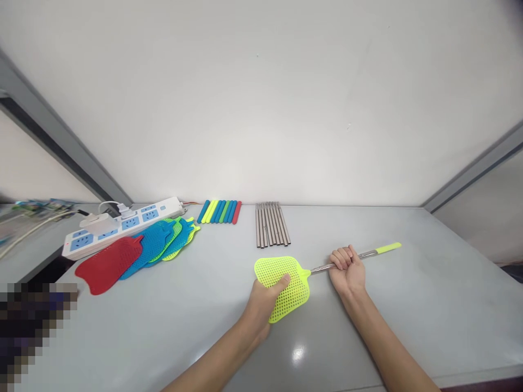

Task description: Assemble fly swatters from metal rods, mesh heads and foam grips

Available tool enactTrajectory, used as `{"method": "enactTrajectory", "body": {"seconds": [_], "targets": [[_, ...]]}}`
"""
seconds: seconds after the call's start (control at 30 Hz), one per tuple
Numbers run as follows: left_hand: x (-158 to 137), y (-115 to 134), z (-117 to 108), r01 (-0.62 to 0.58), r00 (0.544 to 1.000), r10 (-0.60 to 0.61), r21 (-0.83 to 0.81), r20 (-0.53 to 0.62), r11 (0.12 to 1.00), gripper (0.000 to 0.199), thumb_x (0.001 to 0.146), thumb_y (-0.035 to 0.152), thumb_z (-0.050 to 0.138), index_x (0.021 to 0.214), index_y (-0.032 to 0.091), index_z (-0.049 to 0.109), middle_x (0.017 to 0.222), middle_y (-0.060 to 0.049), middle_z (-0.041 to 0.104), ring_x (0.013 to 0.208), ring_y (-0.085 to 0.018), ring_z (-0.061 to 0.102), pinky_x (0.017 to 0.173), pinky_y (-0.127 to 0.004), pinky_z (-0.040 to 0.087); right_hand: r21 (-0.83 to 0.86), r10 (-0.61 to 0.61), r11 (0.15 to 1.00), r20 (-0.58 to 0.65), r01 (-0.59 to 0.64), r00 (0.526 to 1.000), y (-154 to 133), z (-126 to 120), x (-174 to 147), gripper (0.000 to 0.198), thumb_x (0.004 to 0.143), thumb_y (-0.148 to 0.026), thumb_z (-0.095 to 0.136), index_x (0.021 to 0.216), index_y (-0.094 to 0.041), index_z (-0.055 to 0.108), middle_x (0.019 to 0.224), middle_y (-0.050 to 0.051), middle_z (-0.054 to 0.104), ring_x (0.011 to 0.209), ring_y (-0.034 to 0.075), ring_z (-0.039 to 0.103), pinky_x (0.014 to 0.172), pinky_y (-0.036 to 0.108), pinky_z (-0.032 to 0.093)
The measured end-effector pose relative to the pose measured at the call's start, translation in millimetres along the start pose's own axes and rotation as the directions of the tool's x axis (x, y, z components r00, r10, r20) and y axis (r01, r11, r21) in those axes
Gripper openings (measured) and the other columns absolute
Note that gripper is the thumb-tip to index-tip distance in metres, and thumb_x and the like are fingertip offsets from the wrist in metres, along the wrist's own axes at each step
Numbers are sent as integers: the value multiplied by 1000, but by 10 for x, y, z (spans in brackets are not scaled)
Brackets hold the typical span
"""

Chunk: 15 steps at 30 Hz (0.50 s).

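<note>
A fly swatter with a yellow mesh head, a thin metal rod and a yellow grip is held above the table, its grip end pointing right. My left hand pinches the mesh head, thumb on top and fingers underneath. Around the metal rod, about midway along, my right hand has its fingers wrapped. Behind the swatter lies a row of several metal telescopic rods. To their left, several coloured grips in blue, yellow, green and red lie side by side.
Overlapping swatter heads in red, blue, green and yellow lie at the left. Behind them runs a white power strip with plugs and a cable. A pale wall borders the back of the grey table. A pixelated patch covers the lower left.
</note>
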State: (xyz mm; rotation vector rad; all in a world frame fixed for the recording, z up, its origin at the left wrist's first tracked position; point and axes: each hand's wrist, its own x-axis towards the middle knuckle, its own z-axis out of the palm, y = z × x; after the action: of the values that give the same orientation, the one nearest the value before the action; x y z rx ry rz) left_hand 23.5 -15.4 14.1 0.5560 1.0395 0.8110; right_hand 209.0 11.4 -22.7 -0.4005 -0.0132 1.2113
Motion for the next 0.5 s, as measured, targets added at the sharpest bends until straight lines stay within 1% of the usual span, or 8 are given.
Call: {"method": "enactTrajectory", "body": {"seconds": [0.3,0.4,0.5], "targets": [[24,-43,-16,-31,1000,31,-1,3,1000,34,65,31,62,94,14,58,101,-14,59,86,-25,58,75,-38,46,-70,-17,997,28,19,999,79,15,-54,28,75,-15,48,56,-18,28,43,-10,17,34,4,21,31,15,24],[52,-77,-53,-45,998,46,-19,50,999,37,65,32,62,96,14,57,103,-14,59,87,-25,58,75,-37,46,-84,-30,996,35,33,999,91,38,-66,29,74,-16,50,56,-18,28,43,-10,17,34,4,21,31,15,23],[68,-88,-82,-50,993,54,-42,101,998,38,65,33,62,98,15,56,106,-13,57,90,-24,57,76,-36,46,-43,-23,999,27,24,999,99,53,-74,28,75,-14,48,56,-18,28,43,-10,16,34,4,20,30,15,23]]}}
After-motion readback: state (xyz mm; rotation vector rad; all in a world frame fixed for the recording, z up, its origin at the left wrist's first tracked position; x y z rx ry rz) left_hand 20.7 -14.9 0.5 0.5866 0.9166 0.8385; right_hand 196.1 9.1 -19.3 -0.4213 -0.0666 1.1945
